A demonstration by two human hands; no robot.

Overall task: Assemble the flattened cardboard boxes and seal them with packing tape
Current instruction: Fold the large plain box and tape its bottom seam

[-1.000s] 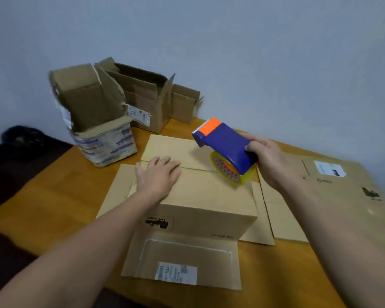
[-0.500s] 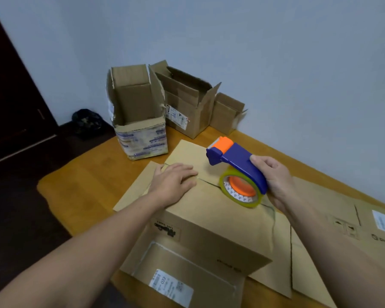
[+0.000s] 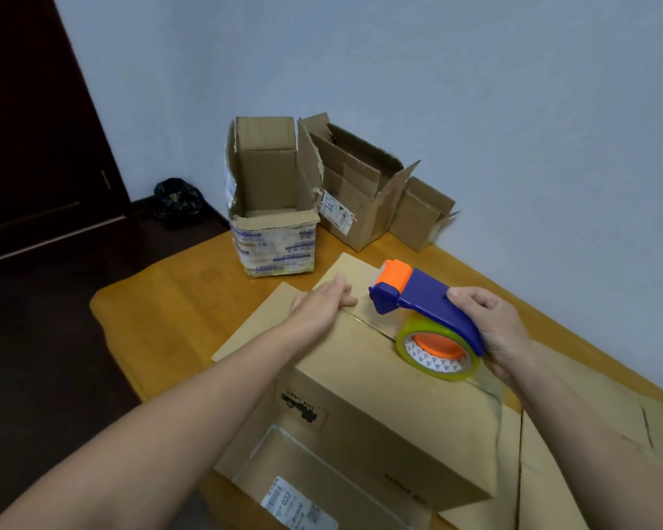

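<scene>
A plain brown cardboard box (image 3: 376, 407) stands on the wooden table, its top flaps folded shut with a seam running across. My left hand (image 3: 320, 302) lies flat with straight fingers on the far left end of the top, beside the seam. My right hand (image 3: 492, 330) grips a blue tape dispenser (image 3: 425, 300) with an orange head and a roll of clear tape (image 3: 439, 351). The roll rests on the box top over the seam, and a strip of tape runs from it to the box's right edge.
Flattened cardboard sheets (image 3: 575, 472) lie under and to the right of the box. Three open boxes (image 3: 276, 231) stand at the table's far end by the wall. The table (image 3: 161, 300) edge drops to a dark floor at left, with a black bag (image 3: 177, 200) and a door.
The view has swung left and nearer. The dispenser has moved along the seam towards the left, with the roll now resting on the box top. My left hand stays pressed on the flaps.
</scene>
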